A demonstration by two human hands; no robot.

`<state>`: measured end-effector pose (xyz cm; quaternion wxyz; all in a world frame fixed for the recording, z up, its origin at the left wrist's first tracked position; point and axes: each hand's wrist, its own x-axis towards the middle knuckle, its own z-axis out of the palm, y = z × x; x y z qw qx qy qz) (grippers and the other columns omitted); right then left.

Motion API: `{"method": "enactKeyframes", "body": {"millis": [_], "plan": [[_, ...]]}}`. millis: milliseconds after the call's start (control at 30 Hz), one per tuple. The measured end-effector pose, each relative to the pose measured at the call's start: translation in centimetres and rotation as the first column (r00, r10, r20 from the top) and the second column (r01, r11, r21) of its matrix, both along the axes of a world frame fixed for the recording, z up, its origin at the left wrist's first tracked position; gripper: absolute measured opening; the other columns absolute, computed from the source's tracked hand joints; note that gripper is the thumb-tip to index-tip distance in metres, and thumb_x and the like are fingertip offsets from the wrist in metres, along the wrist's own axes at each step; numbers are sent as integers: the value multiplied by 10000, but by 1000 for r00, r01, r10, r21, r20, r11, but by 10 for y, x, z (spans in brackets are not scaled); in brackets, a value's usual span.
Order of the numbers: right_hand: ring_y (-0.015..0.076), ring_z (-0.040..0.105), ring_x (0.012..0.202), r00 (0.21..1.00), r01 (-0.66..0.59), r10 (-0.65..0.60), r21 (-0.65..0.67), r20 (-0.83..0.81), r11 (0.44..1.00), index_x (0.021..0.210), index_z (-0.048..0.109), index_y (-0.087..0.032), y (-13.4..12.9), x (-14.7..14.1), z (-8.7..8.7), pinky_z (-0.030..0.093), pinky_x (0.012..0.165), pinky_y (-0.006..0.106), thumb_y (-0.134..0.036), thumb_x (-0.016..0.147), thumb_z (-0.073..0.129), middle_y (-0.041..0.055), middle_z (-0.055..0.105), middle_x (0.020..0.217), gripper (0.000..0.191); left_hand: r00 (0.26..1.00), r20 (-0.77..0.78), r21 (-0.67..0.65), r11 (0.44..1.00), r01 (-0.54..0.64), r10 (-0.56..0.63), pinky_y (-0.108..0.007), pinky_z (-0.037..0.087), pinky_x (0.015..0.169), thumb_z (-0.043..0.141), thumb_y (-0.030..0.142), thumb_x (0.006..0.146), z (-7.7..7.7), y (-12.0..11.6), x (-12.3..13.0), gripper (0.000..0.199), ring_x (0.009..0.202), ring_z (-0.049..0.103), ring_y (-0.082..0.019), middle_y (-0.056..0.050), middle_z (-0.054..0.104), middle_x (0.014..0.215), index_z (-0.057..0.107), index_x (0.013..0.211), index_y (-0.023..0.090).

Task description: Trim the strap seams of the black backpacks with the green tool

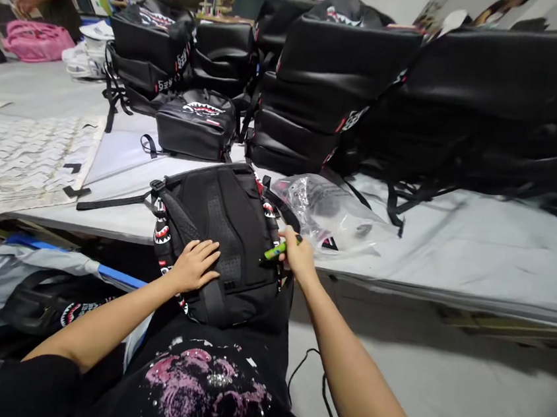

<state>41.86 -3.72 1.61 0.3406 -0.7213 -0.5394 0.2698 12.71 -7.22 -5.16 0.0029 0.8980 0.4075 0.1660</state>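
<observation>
A black backpack [229,230] lies back panel up at the table's front edge, its near end against my body. Shark-mouth prints in red and white run along its sides. My left hand [196,266] rests flat on the lower left of the back panel, fingers spread. In my right hand [297,253], at the bag's right edge, is a short green printed stick-like tool [275,250] with dark ends; its exact kind is unclear. One strap [110,203] stretches left across the table.
Stacked black backpacks [343,63] stand behind, with a single one [198,124] nearer. Clear plastic bags [328,210] lie to the right. A sheet with rows of small pieces [29,162] is at left. Below left sits a blue-edged bin [122,277] holding bags. Another person's hand [29,2] is far left.
</observation>
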Motion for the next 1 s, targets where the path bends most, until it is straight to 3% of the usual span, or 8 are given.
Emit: {"method": "enactKeyframes", "body": {"millis": [100,167,267,367,467,600,800,1000], "plan": [[155,577,450,911,174,-64,238,-408,955,1046,655,-84,-5,-16,-23,453,442,236,-723,902,274,23,599,545,758,999,23,67,997,24,-26,-473,384,1071,419,368,995,32,23,18,379,1172,594,-261,-141,637,1304,658,1196,155],[160,629,521,859,209,11,370,-511,905,1144,626,-90,-7,-33,-37,508,507,257,-693,887,397,56,685,707,694,999,5,147,988,47,-48,-456,362,1088,391,284,1002,57,52,42,366,1256,538,-254,-133,584,1378,606,1270,158],[185,709,742,870,128,156,519,-468,845,1315,553,-123,-8,-46,-57,576,760,334,-531,902,558,126,728,1022,581,991,-107,215,972,97,-75,-477,282,1139,430,264,986,89,101,78,362,1339,455,-275,-139,554,1401,577,1296,148],[205,709,928,901,135,161,614,-403,778,1365,525,-168,-11,-41,-70,558,907,389,-391,904,627,162,657,1249,523,968,-241,161,980,115,-74,-462,384,989,493,368,961,105,136,105,338,1106,587,-297,-168,678,1108,671,1078,106],[191,699,925,956,127,98,690,-277,713,1325,566,-205,-14,-32,-73,569,903,396,-289,916,623,148,625,1276,421,935,-321,73,981,182,-150,-400,402,812,494,436,952,109,149,120,388,899,630,-267,-145,703,894,699,922,108],[195,671,973,996,24,49,761,-73,648,1238,616,-222,-16,-29,-71,579,870,372,-181,913,605,116,627,1173,327,896,-347,45,949,311,-277,-402,401,814,438,493,968,118,168,105,463,798,615,-221,-101,697,782,699,814,142],[203,664,967,999,19,20,720,-45,694,1156,602,-217,-20,-26,-69,549,889,371,-200,901,622,72,681,1033,256,944,-304,214,956,199,-128,-550,319,1087,275,583,976,137,197,56,638,974,556,-211,-35,618,774,683,807,123],[172,678,755,953,187,-28,509,-303,840,1041,602,-192,-9,-24,-34,570,706,318,-380,888,621,53,692,919,243,962,-223,143,970,194,-159,-665,266,1129,646,512,835,109,140,87,394,1075,542,-294,-82,655,948,689,972,145]]}}
